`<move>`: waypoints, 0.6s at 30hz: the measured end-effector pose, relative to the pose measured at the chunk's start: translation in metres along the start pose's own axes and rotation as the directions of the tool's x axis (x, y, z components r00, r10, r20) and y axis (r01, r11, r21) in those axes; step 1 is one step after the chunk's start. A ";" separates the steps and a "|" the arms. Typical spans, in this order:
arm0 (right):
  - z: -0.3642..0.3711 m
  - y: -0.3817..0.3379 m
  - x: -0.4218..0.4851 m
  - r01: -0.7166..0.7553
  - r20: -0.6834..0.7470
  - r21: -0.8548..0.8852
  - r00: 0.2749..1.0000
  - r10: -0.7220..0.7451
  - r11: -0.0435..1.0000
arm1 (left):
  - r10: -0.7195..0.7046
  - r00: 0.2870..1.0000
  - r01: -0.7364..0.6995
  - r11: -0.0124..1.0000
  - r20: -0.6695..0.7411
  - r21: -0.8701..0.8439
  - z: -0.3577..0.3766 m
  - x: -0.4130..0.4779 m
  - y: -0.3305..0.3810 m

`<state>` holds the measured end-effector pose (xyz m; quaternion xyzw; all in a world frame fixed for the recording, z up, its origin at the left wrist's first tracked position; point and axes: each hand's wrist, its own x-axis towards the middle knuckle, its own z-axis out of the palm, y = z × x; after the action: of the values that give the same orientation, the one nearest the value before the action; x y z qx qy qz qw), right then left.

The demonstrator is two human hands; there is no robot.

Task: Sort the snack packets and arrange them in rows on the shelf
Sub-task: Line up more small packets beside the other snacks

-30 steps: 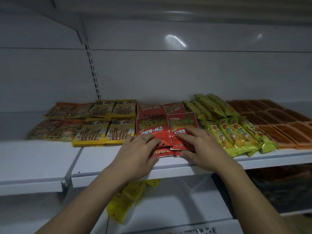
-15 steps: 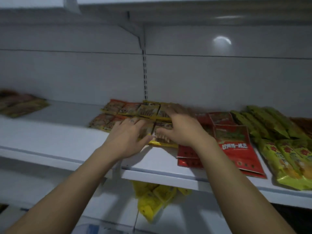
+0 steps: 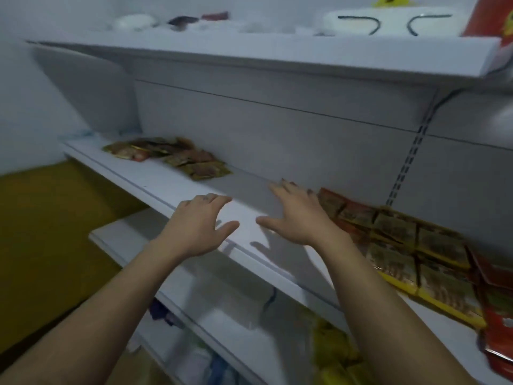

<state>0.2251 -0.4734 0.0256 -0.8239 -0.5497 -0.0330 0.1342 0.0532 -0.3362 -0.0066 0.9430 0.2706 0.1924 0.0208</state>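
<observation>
Both hands have left the yellow packets point(image 3: 441, 245) they were squaring up half a second ago and swung left, and the view has swung with them. Now the left hand point(image 3: 194, 226) and right hand point(image 3: 297, 215) hover over a bare stretch of the shelf point(image 3: 166, 187), each grip open with fingers spread, holding nothing. The right hand's fingertips are just beside the orange packets point(image 3: 333, 204) that begin the tidy rows; the red packets point(image 3: 497, 301) lie at the far right. Further left, well apart, lies a loose pile of brownish packets point(image 3: 169, 157) (unsorted, by the look of it), likely the next to be gathered. No brand or lettering can be read; motion blur smears every label.
</observation>
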 end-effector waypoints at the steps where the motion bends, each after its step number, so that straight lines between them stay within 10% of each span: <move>1: 0.005 -0.018 0.013 0.024 0.011 0.000 1.000 -0.024 1.000 | -0.023 1.000 0.023 1.000 -0.005 -0.002 -0.006 -0.003 -0.022; 18: 0.101 -0.197 0.200 0.135 0.095 -0.041 0.987 -0.131 0.990 | -0.225 0.974 0.226 0.974 0.024 -0.022 -0.026 -0.006 -0.273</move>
<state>0.1142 -0.1973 0.0053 -0.7890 -0.6080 -0.0168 0.0870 -0.0982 -0.1086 -0.0233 0.9079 0.3733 0.1821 0.0571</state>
